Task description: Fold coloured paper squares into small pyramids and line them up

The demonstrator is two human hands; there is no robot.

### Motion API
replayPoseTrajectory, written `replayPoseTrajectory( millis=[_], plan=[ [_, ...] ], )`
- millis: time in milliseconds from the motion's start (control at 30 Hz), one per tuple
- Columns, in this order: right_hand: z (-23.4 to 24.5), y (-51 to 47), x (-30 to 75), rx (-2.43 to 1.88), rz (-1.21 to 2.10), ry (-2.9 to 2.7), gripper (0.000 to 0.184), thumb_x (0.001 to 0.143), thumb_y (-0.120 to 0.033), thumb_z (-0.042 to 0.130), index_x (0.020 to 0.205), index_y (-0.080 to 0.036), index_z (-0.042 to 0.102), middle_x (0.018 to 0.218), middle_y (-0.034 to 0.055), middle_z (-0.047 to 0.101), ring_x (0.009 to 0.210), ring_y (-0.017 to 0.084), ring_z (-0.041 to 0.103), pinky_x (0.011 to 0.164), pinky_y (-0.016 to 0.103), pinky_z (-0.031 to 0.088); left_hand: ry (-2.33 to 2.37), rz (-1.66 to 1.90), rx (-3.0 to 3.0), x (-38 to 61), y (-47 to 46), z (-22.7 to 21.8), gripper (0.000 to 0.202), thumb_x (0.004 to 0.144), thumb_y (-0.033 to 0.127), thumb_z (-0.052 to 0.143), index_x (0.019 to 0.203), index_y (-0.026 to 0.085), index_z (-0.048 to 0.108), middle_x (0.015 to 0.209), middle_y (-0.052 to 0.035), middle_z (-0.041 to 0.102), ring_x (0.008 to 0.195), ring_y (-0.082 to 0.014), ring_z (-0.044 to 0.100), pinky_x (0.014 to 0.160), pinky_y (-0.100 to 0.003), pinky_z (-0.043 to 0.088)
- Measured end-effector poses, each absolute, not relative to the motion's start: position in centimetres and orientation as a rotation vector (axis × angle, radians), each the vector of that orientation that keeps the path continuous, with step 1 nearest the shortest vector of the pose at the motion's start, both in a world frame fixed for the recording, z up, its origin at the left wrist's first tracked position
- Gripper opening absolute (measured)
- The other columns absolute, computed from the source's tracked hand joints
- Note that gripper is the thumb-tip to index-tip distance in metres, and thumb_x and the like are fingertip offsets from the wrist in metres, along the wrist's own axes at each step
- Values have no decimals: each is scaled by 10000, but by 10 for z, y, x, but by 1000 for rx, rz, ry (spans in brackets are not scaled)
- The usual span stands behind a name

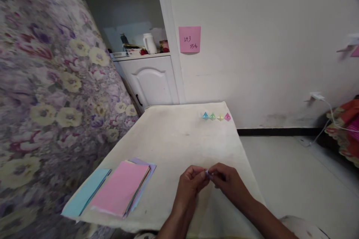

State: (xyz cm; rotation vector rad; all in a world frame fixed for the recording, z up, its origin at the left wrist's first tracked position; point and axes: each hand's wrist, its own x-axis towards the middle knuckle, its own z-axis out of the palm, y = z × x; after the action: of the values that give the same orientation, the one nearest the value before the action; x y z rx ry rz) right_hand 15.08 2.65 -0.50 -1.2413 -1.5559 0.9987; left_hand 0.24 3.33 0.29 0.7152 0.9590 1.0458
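Centrally, head view: one small pale piece (206,172) is held, pinched by the fingers of the left hand (190,182) and right hand (229,180), over the counter (174,138). Far right corner: four folded papers (213,116), in a row. Near left: pink-topped paper stack (122,188) beside blue paper (86,192).

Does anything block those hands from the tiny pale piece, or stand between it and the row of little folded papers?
Nothing visible does. The left hand and right hand both pinch the tiny pale piece, and between it and the folded papers near the far right corner, only the tabletop shows.
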Motion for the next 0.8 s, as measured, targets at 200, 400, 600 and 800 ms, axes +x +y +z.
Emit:
replayPoseTrajectory(
  millis=[200, 400, 600, 800],
  plan=[
    [0, 25, 149, -1167, 1315, -1400, 133, 747, -291, 567, 813, -186, 615, 613, -22, 576, 517, 112, 556, 487, 233, 482, 852, 1039, 634, 0, 34, 6, 228, 582, 204, 773, 730, 122, 619, 804, -62, 685, 765, -140, 626, 756, -247, 471],
    [6, 24, 149, -1069, 1324, -1414, 114, 750, -264, 576, 817, -174, 593, 615, -26, 538, 562, 115, 551, 573, 271, 519, 825, 1046, 660, -1, 33, 6, 212, 604, 189, 758, 752, 121, 623, 812, -69, 688, 793, -159, 631, 777, -269, 462],
    [6, 23, 149, -1089, 1270, -1449, 137, 759, -303, 586, 801, -173, 576, 621, -20, 550, 581, 127, 573, 560, 253, 479, 819, 1062, 671, -1, 34, 4, 238, 568, 210, 781, 738, 127, 636, 781, -56, 686, 736, -147, 625, 719, -246, 457],
    [6, 21, 147, -1115, 1101, -1525, 75, 791, -260, 546, 783, -188, 567, 647, -17, 550, 603, 124, 552, 559, 241, 443, 774, 1080, 664, -1, 33, 6, 198, 590, 159, 761, 742, 121, 641, 786, -56, 678, 737, -145, 618, 722, -253, 453]
  ],
)
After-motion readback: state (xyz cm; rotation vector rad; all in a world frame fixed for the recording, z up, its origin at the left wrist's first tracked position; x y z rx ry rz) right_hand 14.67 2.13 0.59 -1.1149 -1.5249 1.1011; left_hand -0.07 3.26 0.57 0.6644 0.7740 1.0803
